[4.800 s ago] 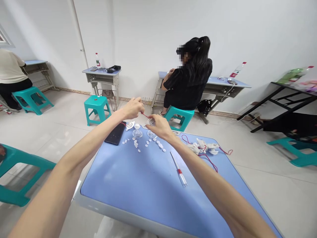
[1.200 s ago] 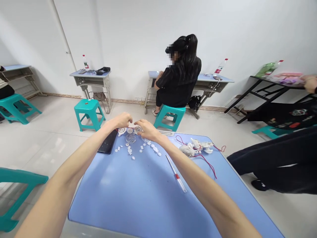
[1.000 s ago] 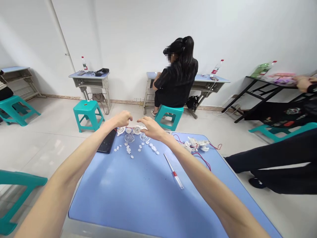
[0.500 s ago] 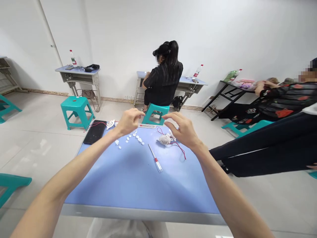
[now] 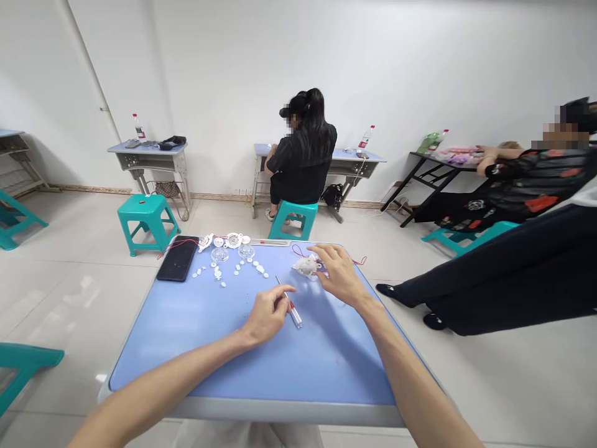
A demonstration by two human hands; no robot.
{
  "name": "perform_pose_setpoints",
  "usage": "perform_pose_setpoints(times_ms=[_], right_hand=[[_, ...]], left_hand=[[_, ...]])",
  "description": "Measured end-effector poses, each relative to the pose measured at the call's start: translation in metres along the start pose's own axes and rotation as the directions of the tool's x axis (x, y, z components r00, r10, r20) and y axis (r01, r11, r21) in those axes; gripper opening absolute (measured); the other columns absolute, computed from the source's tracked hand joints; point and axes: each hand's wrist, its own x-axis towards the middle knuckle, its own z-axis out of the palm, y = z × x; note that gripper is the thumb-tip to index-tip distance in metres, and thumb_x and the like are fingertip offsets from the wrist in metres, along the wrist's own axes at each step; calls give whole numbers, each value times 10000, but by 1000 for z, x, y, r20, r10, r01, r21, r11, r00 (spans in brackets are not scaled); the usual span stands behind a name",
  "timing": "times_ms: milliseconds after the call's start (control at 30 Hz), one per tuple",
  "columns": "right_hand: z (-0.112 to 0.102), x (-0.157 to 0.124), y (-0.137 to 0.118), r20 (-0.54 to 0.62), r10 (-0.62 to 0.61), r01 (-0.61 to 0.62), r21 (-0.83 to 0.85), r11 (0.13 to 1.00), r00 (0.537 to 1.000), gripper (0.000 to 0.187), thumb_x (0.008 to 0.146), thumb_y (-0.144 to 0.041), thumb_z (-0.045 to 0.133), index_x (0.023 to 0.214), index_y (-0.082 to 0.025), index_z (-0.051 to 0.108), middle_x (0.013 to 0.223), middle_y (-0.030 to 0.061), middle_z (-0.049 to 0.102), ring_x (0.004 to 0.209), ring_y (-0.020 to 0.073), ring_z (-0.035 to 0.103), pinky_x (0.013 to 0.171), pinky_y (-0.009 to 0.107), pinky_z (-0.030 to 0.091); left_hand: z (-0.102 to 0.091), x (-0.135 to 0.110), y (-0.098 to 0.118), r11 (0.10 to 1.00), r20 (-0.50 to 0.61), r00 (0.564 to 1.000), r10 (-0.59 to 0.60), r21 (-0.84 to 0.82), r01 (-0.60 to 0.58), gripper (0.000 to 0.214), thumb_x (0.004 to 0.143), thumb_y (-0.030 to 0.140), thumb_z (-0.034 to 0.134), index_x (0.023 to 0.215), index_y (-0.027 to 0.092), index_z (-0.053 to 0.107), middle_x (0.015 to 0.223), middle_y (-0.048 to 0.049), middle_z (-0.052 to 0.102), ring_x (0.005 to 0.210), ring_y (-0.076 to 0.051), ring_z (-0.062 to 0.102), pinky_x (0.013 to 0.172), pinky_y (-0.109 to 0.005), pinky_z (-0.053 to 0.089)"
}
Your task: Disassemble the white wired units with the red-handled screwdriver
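My left hand (image 5: 269,315) is over the blue desk (image 5: 196,336), index finger stretched out and the others bent. Its thumb and fingers are beside a screwdriver (image 5: 296,317) with a clear handle and a red band; I cannot tell whether they touch it. My right hand (image 5: 342,274) is open, thumb and fingers apart, at the right side of a small bundle of white plastic parts (image 5: 306,267) with red cords. Its fingertips partly hide this bundle. Further left lie small white round pieces (image 5: 259,269), clear domed parts (image 5: 246,251) and white gear-like parts (image 5: 234,240).
A black phone (image 5: 178,259) lies at the desk's far left corner. A teal stool (image 5: 148,221) stands beyond it. One person (image 5: 305,155) sits ahead at another desk; another person (image 5: 536,186) sits at the right. Someone's dark trousers (image 5: 494,274) are close to the desk's right side.
My left hand has come down and nearer to me, beside the screwdriver. My right hand has lowered slightly toward the white bundle. The view has shifted, showing more of the far parts.
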Motion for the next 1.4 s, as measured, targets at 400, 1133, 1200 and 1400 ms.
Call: perform_pose_setpoints(times_ms=[400,1133,1200,1400], right_hand=[[12,-2,9,206,-42,77,-165,983,978,519,786,-139,528,1293,-247,537,1260,103,633,1207,335,457,905,513,374],[0,-6,1,-16,-156,156,72,985,988,432,799,-192,559,1228,-208,508,1197,123,603,1127,290,574,898,419,479],[-6,-7,-4,-75,-135,143,112,983,988,447,786,-174,547,1230,-214,510,1180,122,595,1089,283,590,869,408,508],[-25,-12,-20,-172,-105,129,134,983,979,428,808,-137,513,1224,-236,532,1159,133,559,1066,277,591,874,420,525]], left_hand=[[2,-3,-6,999,-37,999,22,-41,-24,330,842,123,444,1104,130,644,724,-7,579,697,-128,568,682,-239,460],[15,38,24,990,-199,977,-80,-132,54,667,724,120,632,1367,175,464,1200,-119,520,1000,-186,543,837,-302,479],[20,46,31,981,-135,984,-116,-168,92,815,722,212,711,1454,182,356,1360,-153,433,1132,-233,505,925,-351,457],[33,62,46,888,143,982,-121,-426,172,955,764,338,736,1528,197,180,1346,-151,492,1074,-224,572,953,-389,449]])
